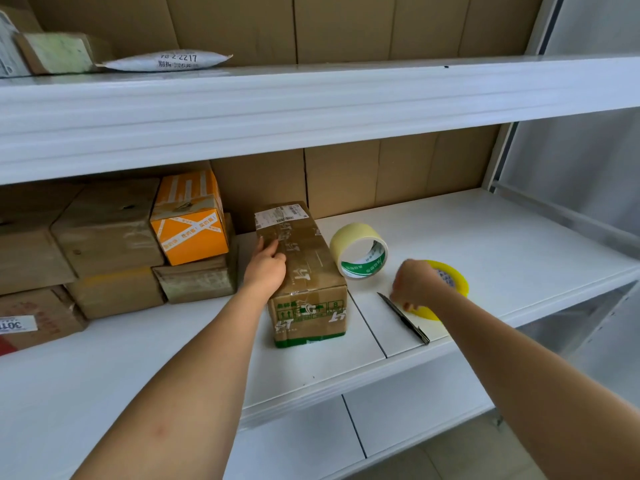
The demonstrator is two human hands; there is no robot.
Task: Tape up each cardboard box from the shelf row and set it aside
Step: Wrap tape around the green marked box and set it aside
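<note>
Long cardboard box (pixel 304 268) on white shelf (pixel 485 244), left hand (pixel 266 268) resting on its left top edge with fingers extended, right hand (pixel 415 284) apart, curled on yellow tape roll (pixel 450 282)

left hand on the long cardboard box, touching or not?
Touching. The head view shows the left hand lying against the long cardboard box, fingers resting on its taped top edge with no gap visible.

A white padded mail bag (pixel 166 61) with black numbers lies on the top shelf (pixel 346 88). Just beside it on the left sits a small pale green packet (pixel 57 51). Brown cardboard sheets (pixel 346 26) stand along the back wall. A tan floor (pixel 460 455) shows at the bottom.
</note>
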